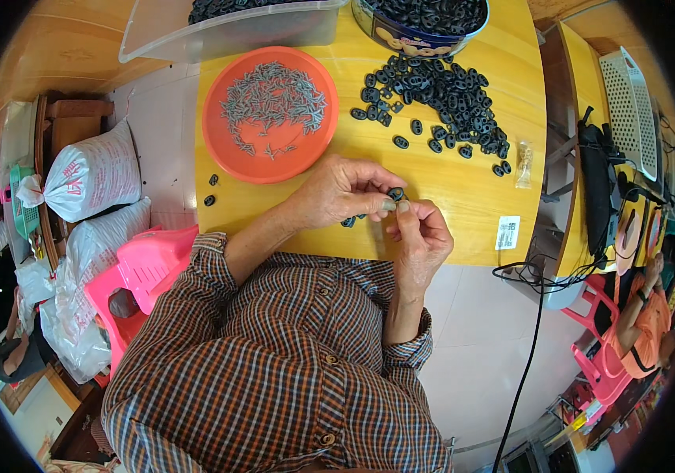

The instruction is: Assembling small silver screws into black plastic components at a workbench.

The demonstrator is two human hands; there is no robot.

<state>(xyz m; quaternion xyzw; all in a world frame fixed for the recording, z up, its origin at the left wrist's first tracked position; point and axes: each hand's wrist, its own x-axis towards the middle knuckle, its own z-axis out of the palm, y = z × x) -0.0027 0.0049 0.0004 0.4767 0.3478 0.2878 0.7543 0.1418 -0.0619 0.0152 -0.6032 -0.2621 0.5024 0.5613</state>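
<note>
My left hand [337,191] and right hand [422,236] both pinch one small black ring [395,193] over the near table [463,189] edge. Light, stiff, probably slippery; best gripped by its rim. Loose rings [440,94] far right, orange plate [270,114] of pins far left.

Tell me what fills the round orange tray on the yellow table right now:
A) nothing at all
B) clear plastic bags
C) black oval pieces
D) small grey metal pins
D: the orange tray holds a scattered heap of small grey metal pins, while the black oval pieces lie loose on the yellow table to its right.
</note>
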